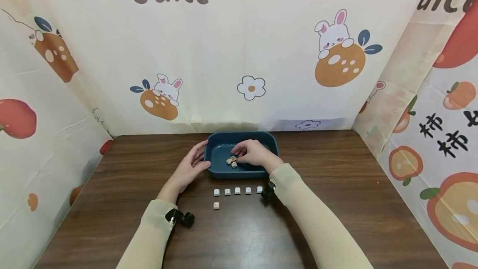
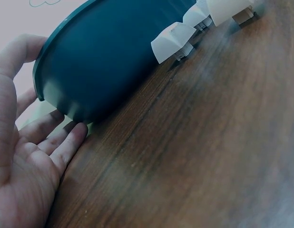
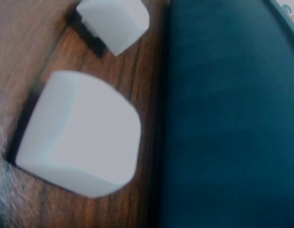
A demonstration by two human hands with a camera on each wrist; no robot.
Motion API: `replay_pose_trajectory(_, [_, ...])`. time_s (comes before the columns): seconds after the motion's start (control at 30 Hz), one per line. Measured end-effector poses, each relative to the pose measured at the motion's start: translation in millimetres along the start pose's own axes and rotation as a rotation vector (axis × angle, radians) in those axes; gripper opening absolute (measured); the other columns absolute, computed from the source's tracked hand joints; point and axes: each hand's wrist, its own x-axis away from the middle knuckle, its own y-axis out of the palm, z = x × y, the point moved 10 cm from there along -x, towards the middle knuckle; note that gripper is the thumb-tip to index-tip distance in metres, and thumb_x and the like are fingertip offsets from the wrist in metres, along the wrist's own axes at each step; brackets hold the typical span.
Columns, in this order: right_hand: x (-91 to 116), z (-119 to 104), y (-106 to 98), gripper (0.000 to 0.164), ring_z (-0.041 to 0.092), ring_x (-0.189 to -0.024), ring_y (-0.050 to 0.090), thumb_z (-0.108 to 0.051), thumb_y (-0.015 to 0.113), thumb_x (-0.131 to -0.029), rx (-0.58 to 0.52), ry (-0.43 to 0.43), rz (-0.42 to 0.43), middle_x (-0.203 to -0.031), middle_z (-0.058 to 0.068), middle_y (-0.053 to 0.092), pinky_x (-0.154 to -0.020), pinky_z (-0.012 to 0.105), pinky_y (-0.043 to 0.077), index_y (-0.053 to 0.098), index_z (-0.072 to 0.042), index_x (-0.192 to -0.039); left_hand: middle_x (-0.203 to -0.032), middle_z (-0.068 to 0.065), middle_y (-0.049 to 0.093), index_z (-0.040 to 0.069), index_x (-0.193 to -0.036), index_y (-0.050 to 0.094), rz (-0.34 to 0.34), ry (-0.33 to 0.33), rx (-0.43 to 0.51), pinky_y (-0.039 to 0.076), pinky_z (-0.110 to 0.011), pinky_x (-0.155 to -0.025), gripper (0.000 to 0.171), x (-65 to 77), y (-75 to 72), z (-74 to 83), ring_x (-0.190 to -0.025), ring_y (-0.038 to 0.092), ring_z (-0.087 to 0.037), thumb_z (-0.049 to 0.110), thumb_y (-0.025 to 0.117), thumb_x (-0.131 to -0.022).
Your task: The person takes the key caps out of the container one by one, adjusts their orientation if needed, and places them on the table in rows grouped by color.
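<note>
A dark blue tray (image 1: 242,174) stands at the back of the table. My left hand (image 1: 188,169) rests against its left end from outside, thumb at the rim and fingers loosely extended along the wall; the left wrist view shows the tray (image 2: 104,57) beside those fingers (image 2: 71,145). Inside the tray my right hand (image 1: 254,152) reaches down with bent fingers at a small cluster of keycaps (image 1: 233,165). Whether the fingertips pinch one is hidden. White keycaps (image 1: 237,191) stand in a row before the tray, with a single keycap (image 1: 216,206) nearer me.
The brown wooden table (image 1: 321,202) carries all of this. A printed cloth (image 1: 224,53) hangs behind its back edge, with more cloth at both sides. My right wrist camera (image 1: 268,192) is close to the row's right end, where a keycap (image 3: 85,137) looms large.
</note>
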Motion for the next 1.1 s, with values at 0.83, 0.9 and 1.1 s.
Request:
replay_pose_trajectory(0.83, [-3.5,-0.4,9.9,0.020,0.016,-0.101,0.068,-0.013,0.076,-0.104,0.086,-0.074,-0.046,-0.126,0.006,0.069,-0.094,0.035,0.059,0.083,-0.015,-0.123,-0.175,-0.019,0.035,0.019,-0.173,0.030,0.007,-0.031,-0.006,0.031,-0.060,-0.125,0.072,-0.6,0.5,-1.3,-0.160,0.035,-0.041,0.010,0.064,-0.110])
replay_pose_trajectory(0.9, [-3.8,0.2,9.5,0.020,0.016,-0.101,0.068,-0.013,0.077,-0.104,0.088,-0.066,-0.044,-0.126,0.005,0.069,-0.094,0.035,0.059,0.083,-0.015,-0.123,-0.175,-0.018,0.034,0.019,-0.173,0.030,0.006,-0.030,-0.004,0.031,-0.060,-0.125,0.072,-0.9,0.4,-1.6,-0.160,0.035,-0.041,0.010,0.065,-0.110])
replay_pose_trajectory(1.1, [-4.0,-0.5,5.6,0.019,0.015,-0.098,0.068,-0.013,0.076,-0.104,0.054,-0.043,-0.027,-0.121,0.003,0.072,-0.092,0.034,0.060,0.082,-0.013,-0.122,-0.176,-0.017,0.034,0.020,-0.173,0.030,0.007,-0.028,-0.002,0.032,-0.060,-0.125,0.073,-1.9,-0.1,-2.8,-0.160,0.035,-0.041,0.014,0.067,-0.110])
